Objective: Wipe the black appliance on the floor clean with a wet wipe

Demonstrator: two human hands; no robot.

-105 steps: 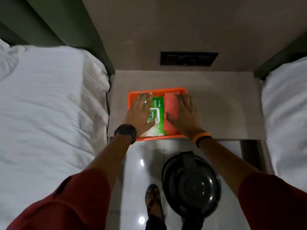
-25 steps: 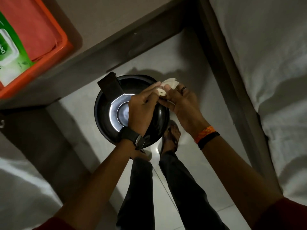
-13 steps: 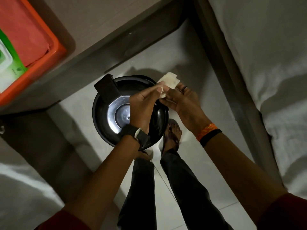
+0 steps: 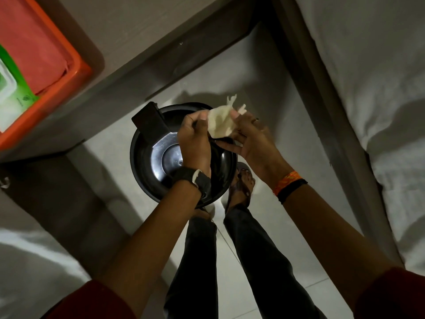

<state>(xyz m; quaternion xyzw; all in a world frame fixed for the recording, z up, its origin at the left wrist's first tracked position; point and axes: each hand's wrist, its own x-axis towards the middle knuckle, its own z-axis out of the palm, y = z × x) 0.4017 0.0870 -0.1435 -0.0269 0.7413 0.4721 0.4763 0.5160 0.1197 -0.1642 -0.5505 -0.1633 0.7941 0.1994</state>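
Note:
The round black appliance (image 4: 147,162) stands on the pale tiled floor below me, its shiny lid and black handle facing up. A white wet wipe (image 4: 220,122) is spread between both hands above the appliance's far right rim. My left hand (image 4: 195,141), with a black watch on the wrist, pinches the wipe's left edge. The wipe's right edge is gripped by my right hand (image 4: 250,139), which wears a ring and an orange and black wristband. The wipe hangs in the air, apart from the appliance.
An orange tray (image 4: 76,72) with a green wipes pack (image 4: 9,88) and a pink cloth sits on the grey bedside table at upper left. White beds flank the narrow floor gap. My legs and a sandalled foot (image 4: 241,185) stand beside the appliance.
Since 4.2 s ago both hands left the tray and came over the appliance with a wipe. Over the last second the folded wipe has been pulled open wider between them.

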